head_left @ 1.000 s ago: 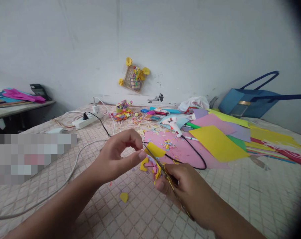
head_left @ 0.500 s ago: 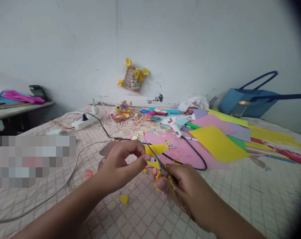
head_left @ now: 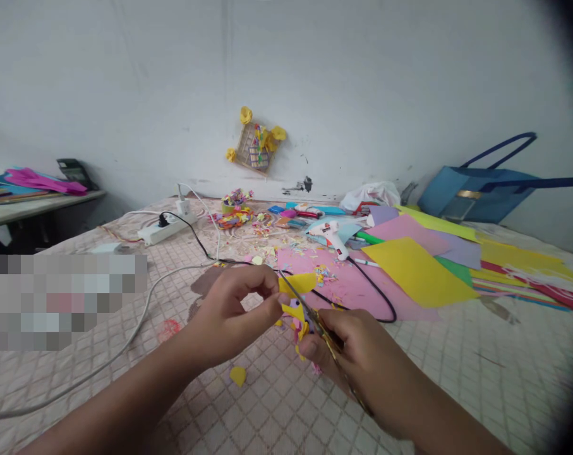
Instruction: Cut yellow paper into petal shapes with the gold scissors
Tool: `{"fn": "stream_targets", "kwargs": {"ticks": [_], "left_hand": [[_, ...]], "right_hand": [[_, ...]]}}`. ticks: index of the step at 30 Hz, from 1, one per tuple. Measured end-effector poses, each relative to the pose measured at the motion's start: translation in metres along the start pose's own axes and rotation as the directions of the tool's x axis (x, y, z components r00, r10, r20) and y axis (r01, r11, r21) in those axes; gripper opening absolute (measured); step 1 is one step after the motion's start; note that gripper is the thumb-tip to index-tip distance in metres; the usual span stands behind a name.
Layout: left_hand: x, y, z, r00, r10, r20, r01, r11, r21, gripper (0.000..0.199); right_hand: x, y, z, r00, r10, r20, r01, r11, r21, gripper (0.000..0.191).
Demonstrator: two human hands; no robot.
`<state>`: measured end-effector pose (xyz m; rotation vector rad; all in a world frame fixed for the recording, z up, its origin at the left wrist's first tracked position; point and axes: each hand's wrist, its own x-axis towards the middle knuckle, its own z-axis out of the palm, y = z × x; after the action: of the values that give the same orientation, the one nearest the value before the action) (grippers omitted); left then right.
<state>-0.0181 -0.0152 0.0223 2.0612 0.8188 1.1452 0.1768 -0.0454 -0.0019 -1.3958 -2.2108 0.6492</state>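
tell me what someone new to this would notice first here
Probably the large yellow sheet, lying among other coloured sheets to the right of the white glue gun. Close behind come the gold-handled scissors in the right hand, low in the middle, with the left hand near their tip. Above, the ornament with yellow flowers stands out on the pale wall.

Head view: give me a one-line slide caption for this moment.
Right hand gripping scissors, left hand close by, with a white glue gun and yellow sheet beyond.
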Motion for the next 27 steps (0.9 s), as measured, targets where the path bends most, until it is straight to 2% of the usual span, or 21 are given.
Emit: {"fn": "stream_targets", "kwargs": {"ticks": [10,16,27], "left_hand": [[0.0002,-0.0003,0.0007,1.000,0.002,0.009,-0.003,0.994,0.105,0.016],[-0.0002,-0.0005,0.0015,1.000,-0.028,0.010,0.027,0.993,0.118,0.015],[-0.0001,0.0012,0.0059,1.000,-0.007,-0.001,0.007,0.990,0.140,0.017]], "right_hand": [[-0.0007,-0.0008,0.0004,1.000,-0.005,-0.003,0.005,1.000,0.019,0.041],[0.0004,-0.0042,-0.0010,1.000,-0.008,0.012,0.008,1.000,0.020,0.041],[0.0001,-0.0017,0.0004,1.000,-0.008,0.016,0.007,0.999,0.044,0.041]]}}
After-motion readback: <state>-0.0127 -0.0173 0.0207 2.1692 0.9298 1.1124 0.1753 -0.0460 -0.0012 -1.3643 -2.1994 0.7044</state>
